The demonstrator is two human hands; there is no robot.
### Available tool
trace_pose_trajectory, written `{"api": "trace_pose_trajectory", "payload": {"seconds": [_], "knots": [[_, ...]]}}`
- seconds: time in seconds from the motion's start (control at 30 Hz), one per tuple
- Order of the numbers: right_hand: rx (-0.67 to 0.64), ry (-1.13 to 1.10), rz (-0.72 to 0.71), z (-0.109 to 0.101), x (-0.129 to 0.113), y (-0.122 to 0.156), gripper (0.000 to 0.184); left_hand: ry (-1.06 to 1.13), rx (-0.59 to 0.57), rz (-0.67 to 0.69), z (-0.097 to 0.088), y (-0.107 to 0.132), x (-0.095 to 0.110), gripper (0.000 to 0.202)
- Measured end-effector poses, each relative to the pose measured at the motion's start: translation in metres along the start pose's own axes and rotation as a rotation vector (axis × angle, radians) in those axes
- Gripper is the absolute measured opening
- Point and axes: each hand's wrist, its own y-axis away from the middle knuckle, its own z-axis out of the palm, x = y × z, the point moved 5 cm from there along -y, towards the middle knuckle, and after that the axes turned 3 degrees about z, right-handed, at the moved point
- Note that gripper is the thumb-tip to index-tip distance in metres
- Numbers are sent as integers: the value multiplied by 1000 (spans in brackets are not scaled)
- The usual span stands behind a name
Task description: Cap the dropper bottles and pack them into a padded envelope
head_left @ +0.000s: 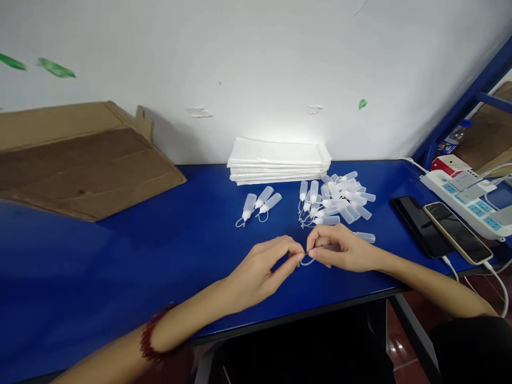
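My left hand [262, 272] and my right hand [340, 248] meet over the blue table [120, 256], fingertips pinched together. My right hand is wrapped round a small translucent plastic bottle [366, 237] lying on its side. My left hand pinches the thin loop at the bottle's tip [307, 261]. A pile of several more small bottles [340, 197] lies just behind my right hand. Three bottles [260, 204] lie apart, farther left.
A stack of white sheets [278, 160] rests against the wall. A flattened cardboard box [76, 160] lies at the left. Two phones [440, 226] and a white power strip [468, 200] with cables sit at the right, near the table's front edge.
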Motion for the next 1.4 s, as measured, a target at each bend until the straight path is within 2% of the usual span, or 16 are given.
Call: {"api": "trace_pose_trajectory", "payload": {"seconds": [0.13,0.27,0.37,0.43,0.57,0.7,0.83,1.07,1.27,1.4], "knots": [[33,98,-71,-1,11,-9,12,-177,4,104,8,0,-11,14],[79,162,-132,1,10,-9,10,-387,46,273,12,1,-5,14],[72,159,-153,4,7,-7,11,-465,48,340,13,1,1,16],[82,129,-140,3,6,-6,12,-461,69,319,11,0,1,15],[155,129,-122,-8,2,-4,17,-401,162,193,1,-3,-5,10],[253,227,-117,-23,-2,-1,20,-299,211,26,-11,-3,-11,9],[284,230,-128,-27,-5,3,19,-160,252,-122,-20,-2,-16,14],[263,262,-183,-17,-7,6,16,-71,269,-14,-17,-3,-8,8],[229,323,-258,-8,-9,8,15,-43,289,8,-14,0,-3,11],[199,351,-241,-5,-8,8,15,-51,289,23,-12,2,-2,12]]}}
